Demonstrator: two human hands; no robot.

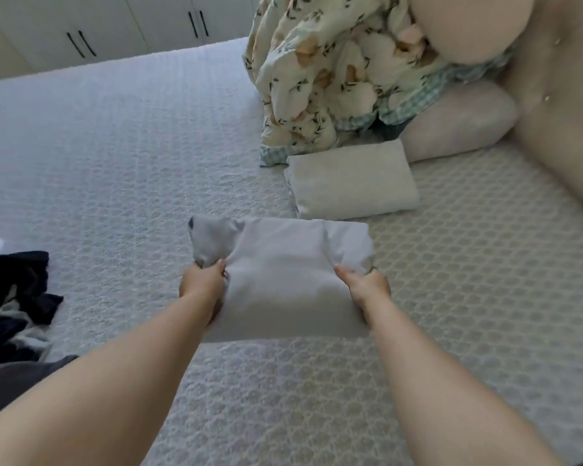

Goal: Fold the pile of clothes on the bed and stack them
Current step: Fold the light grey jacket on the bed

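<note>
Both forearms outstretched, left hand (pixel 204 284) and right hand (pixel 367 285) gripping grey garment (pixel 283 280)

Light grey garment (pixel 283 280): folded, raised at bed (pixel 115 146) centre. Folded cream garment (pixel 350 179): flat beyond it. Dark unfolded pile (pixel 14 297): left edge.

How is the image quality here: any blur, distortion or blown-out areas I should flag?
Head view: wide-angle bending curves the wardrobe and bed edge; soft even daylight, no hard shadows; the pillow at top right is washed out; overall slightly soft, yet the garment and both hands, left and right, stay readable.
</note>
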